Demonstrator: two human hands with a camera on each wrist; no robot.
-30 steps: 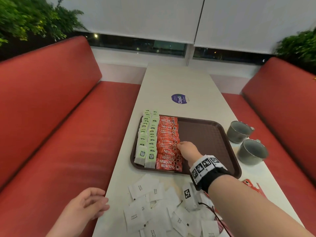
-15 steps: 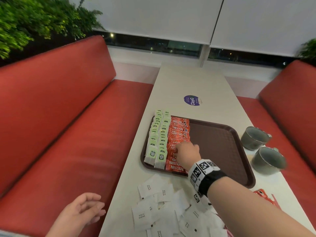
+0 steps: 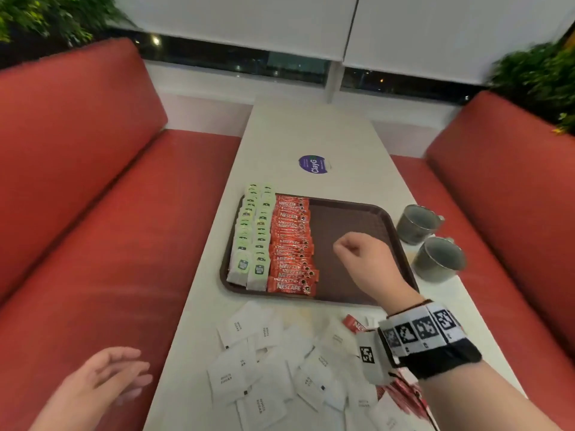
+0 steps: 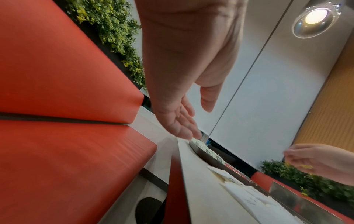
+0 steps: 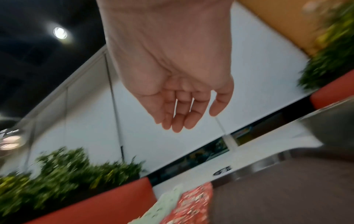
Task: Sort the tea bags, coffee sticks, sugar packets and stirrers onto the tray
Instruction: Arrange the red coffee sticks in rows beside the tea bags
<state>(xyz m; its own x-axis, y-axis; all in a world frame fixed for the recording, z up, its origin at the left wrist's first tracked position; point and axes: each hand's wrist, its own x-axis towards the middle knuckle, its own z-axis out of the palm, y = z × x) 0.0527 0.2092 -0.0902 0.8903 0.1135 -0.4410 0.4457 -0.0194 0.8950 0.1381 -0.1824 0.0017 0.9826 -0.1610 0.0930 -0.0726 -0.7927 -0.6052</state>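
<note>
A brown tray (image 3: pixel 348 219) lies on the white table. Green tea bags (image 3: pixel 253 237) fill two columns at its left, and red coffee sticks (image 3: pixel 291 244) form a column beside them. My right hand (image 3: pixel 340 247) hovers over the bare part of the tray, right of the sticks. Its fingers are loosely curled and hold nothing, as the right wrist view shows (image 5: pixel 184 119). White sugar packets (image 3: pixel 267 362) lie scattered on the near table. My left hand (image 3: pixel 130 368) hangs open over the red bench, left of the table edge. No stirrers are visible.
Two grey cups (image 3: pixel 417 222) (image 3: pixel 438 258) stand right of the tray. A few loose red sticks (image 3: pixel 354 325) lie by my right wrist. A purple sticker (image 3: pixel 314 164) is on the far table. Red benches (image 3: pixel 93 244) flank both sides.
My right hand has left the row of coffee sticks and moved right, over the bare tray. The left hand has stayed beside the table edge.
</note>
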